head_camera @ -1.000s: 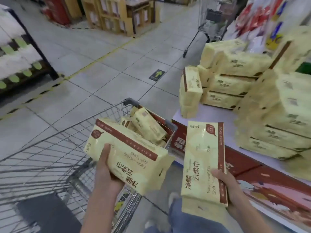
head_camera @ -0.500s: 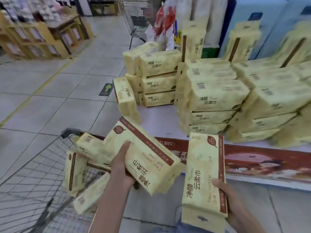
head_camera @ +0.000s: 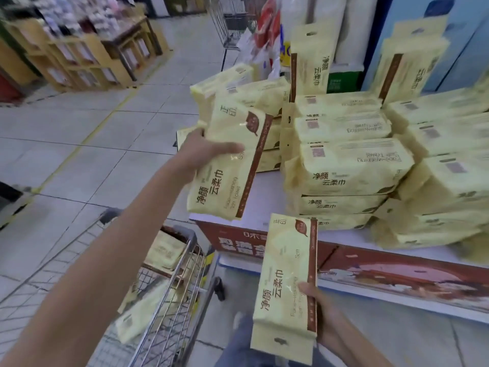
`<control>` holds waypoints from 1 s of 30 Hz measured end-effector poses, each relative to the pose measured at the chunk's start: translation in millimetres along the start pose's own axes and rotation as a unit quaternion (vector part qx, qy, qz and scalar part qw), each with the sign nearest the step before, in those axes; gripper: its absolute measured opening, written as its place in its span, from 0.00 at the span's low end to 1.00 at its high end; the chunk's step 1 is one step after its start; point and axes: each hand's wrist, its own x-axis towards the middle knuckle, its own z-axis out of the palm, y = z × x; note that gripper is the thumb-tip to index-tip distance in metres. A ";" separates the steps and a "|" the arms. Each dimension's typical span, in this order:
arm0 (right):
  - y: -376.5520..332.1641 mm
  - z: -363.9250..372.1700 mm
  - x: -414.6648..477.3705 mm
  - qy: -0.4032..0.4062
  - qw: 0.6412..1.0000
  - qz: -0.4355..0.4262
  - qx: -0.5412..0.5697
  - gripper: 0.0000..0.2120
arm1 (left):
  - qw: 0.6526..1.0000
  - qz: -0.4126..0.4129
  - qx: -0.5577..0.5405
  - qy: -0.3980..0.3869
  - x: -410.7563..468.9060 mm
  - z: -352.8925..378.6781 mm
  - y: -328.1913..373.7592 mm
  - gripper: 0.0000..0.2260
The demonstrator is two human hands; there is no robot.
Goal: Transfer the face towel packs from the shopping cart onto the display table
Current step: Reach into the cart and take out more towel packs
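My left hand [head_camera: 205,152] grips a pale yellow face towel pack [head_camera: 230,168] with a brown stripe, held out over the left end of the white display table [head_camera: 264,192]. My right hand [head_camera: 321,313] holds a second face towel pack [head_camera: 287,284] upright, low in front of the table's red front panel. Stacks of the same packs [head_camera: 349,165] cover the table. The wire shopping cart [head_camera: 174,295] stands at lower left with several packs [head_camera: 164,250] still inside.
Two packs [head_camera: 311,62] stand upright behind the stacks, against white and blue goods. A second cart [head_camera: 230,25] stands in the aisle beyond. Wooden display racks [head_camera: 87,59] fill the upper left. Grey tiled floor with a yellow line lies to the left.
My left hand has lifted its pack up and forward from above the cart to the table's left end. The right hand's pack has stayed about where it was. The view has turned towards the table.
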 end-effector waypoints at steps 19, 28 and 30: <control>-25.3 78.0 128.4 0.065 0.994 -0.026 0.087 0.32 | 0.888 0.094 0.443 -0.072 188.6 19.9 23.2 0.39; -37.5 72.6 148.5 0.081 0.991 -0.028 0.106 0.36 | 0.801 0.163 0.572 -0.067 215.1 65.7 -24.0 0.46; -39.9 69.8 152.9 0.077 0.991 -0.031 0.107 0.34 | 0.790 0.155 0.587 -0.078 221.4 75.3 -38.6 0.46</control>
